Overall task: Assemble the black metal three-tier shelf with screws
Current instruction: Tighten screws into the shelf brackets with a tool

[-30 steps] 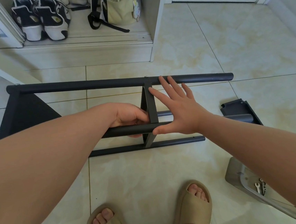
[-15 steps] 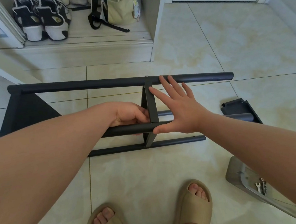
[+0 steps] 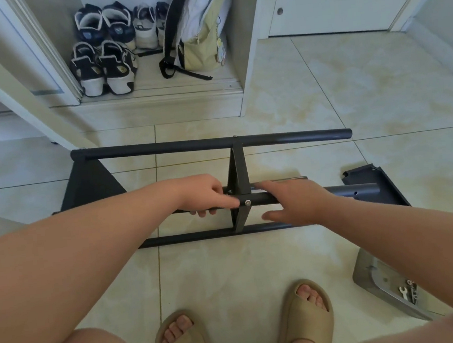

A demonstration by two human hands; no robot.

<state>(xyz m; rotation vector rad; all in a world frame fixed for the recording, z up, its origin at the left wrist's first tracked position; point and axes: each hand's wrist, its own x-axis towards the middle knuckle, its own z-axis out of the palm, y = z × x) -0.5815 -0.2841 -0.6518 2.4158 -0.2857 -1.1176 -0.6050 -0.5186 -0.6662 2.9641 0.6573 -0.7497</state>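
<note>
Shelf frame (image 3: 286,138) is lying on its side on the tile floor (image 3: 323,93), right under both hands. Quick count: three long black tubes in plain view, plus a short bit of a fourth poking out just past the right hand's fingers. Two triangular tiers are on the frame. One is out beyond the left forearm (image 3: 91,184), and the middle tier (image 3: 237,170) sits edge-on between the two hands. A third, loose tier (image 3: 373,182) lies on the floor out past the right wrist. I can spot two screws: one screw (image 3: 247,202) on the nearest tube right between the hands, the other up on the far tube (image 3: 234,136).

Left hand (image 3: 205,195) has its fingers wrapped round the middle tube (image 3: 360,190), hard up against the middle tier, with the thumb on top pointing at that screw. Right hand (image 3: 294,200) is on the other side of the tier, palm down over the same tube, with loose spread fingers and the thumb sticking out on the near side. It's gripping nothing. It's blurry, so I can't say if it's actually resting on the tube.

A grey tray (image 3: 367,271) by the right forearm holds a small wrench (image 3: 403,291). Two tan sandals (image 3: 305,315) are below the hands. Well beyond them are six sneakers (image 3: 116,68) and one backpack (image 3: 196,41).
</note>
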